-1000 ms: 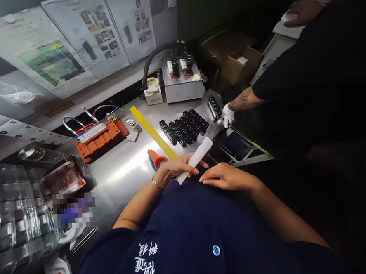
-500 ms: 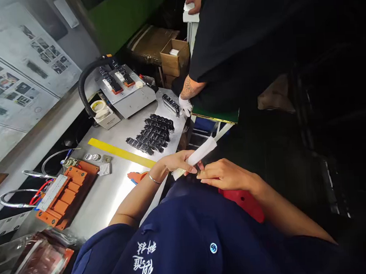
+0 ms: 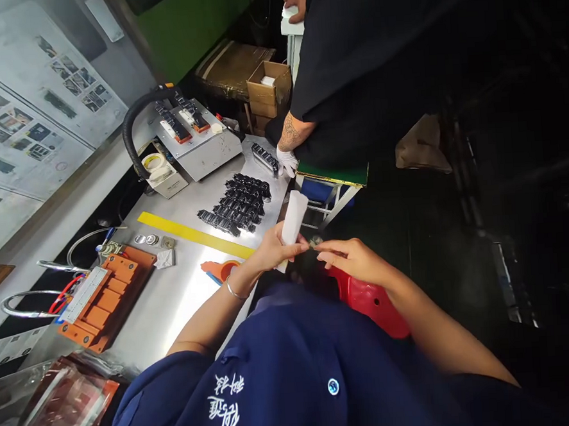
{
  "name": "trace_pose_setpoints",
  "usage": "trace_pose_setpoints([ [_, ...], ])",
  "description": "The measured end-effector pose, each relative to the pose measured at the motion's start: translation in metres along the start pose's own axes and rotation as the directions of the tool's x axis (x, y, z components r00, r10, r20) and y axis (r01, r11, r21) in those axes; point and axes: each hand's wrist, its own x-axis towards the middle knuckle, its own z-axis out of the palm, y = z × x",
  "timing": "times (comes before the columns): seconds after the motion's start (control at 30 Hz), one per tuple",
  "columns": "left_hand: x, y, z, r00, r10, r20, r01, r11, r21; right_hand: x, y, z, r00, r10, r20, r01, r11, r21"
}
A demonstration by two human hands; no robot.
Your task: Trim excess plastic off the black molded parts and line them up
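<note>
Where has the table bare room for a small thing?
The table is bare between the orange block and orange-blue item, and between the yellow strip and grey box. Crowded: around the black parts and co-worker's gloved hand.

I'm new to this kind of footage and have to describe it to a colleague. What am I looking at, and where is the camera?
There is no machine arm here: the bare hands belong to a person whose head-worn camera looks forward and down, giving every picture. The left hand holds a white strip, perhaps paper or cloth. The right hand has its fingertips at a small, blurred piece; whether it grips it is unclear.

On the metal table lie an orange fixture, a yellow strip and a cluster of black ribbed parts. A grey metal box stands behind. The white-gloved hand at the table's edge is another person's.
</note>
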Motion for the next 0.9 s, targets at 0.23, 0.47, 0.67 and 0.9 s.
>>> trace_pose_setpoints([
  [0.23,-0.014,-0.008,0.014,0.896,0.268,-0.356,-0.155,0.937,0.314,0.018,0.005,0.014,0.963,0.08,-0.258,-0.035,0.984,0.173],
  [0.47,-0.014,0.001,0.011,0.949,-0.013,-0.316,0.067,0.985,0.161,0.02,0.001,0.006,0.992,-0.029,-0.123,0.004,0.98,-0.201],
  [0.67,-0.016,0.0,0.015,0.95,-0.214,-0.228,0.232,0.971,0.055,0.027,-0.018,-0.006,0.989,0.146,-0.03,-0.143,0.869,-0.473],
  [0.9,-0.016,0.002,0.0,0.898,0.024,-0.44,0.095,0.965,0.245,0.021,-0.021,-0.017,0.971,0.226,-0.078,-0.237,0.866,-0.441],
])
